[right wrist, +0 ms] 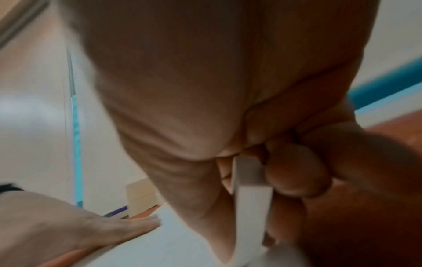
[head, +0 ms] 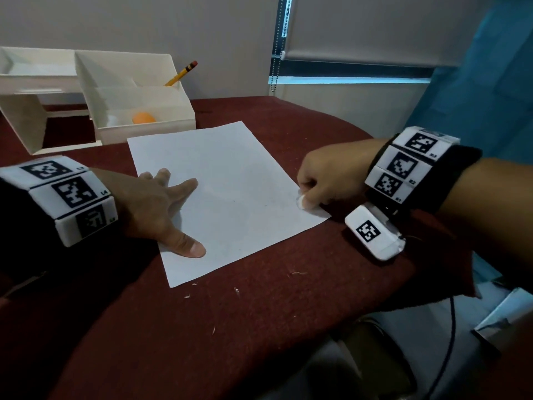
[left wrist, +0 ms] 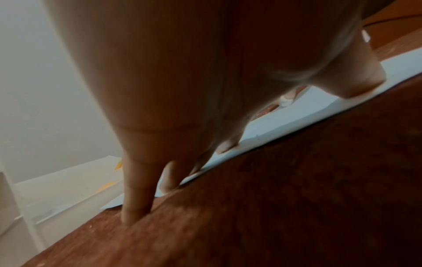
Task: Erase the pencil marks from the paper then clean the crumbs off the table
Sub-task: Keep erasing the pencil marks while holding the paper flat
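Between curled fingers, eraser (right wrist: 250,198) near-upright.

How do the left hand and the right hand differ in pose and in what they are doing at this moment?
The left hand lies flat with fingers spread, pressing the paper; the right hand is curled, pinching a white eraser. The left holds the paper's left side, the right works at its right edge. Both touch the paper.

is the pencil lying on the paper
No, the pencil stands tilted in the white organizer behind the paper.
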`<state>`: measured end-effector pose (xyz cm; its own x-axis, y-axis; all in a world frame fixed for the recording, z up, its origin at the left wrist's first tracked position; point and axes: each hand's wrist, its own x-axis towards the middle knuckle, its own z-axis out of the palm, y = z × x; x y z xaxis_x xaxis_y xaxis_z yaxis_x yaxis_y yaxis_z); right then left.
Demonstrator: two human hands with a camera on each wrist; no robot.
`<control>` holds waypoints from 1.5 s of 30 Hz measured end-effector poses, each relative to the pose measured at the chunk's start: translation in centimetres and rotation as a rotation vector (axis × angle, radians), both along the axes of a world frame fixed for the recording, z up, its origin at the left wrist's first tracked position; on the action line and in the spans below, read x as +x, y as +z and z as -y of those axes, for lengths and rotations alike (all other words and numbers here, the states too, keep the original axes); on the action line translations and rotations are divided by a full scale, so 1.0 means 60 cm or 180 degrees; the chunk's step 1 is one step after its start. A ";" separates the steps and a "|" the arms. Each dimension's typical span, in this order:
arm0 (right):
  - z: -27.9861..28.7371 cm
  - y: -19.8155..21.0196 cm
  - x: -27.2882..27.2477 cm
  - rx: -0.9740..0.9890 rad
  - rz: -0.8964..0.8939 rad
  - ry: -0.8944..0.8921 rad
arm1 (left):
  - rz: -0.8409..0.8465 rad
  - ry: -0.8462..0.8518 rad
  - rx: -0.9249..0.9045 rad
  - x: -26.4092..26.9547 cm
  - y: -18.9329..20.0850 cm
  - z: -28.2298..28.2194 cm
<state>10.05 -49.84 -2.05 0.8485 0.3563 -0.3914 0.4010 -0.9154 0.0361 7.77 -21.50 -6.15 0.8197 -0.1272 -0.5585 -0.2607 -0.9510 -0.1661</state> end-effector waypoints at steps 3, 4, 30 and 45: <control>0.018 0.000 -0.006 -0.0027 -0.0343 0.0025 | 0.0004 -0.0026 -0.0007 0.004 -0.003 -0.005; 0.021 -0.001 -0.006 -0.0060 -0.0242 0.0010 | 0.0014 -0.0040 -0.0005 0.005 -0.005 -0.005; -0.007 -0.016 0.031 0.0493 0.0411 0.0091 | 0.0273 -0.0443 -0.0357 0.051 0.040 0.127; -0.013 -0.011 0.029 0.0304 0.0105 0.0411 | 0.0295 -0.0721 -0.0211 0.046 0.010 0.160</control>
<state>11.77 -49.07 -2.71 0.8050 0.4975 -0.3232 0.5157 -0.8561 -0.0334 10.54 -31.10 -5.57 0.8134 -0.3471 -0.4667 -0.4549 -0.8797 -0.1385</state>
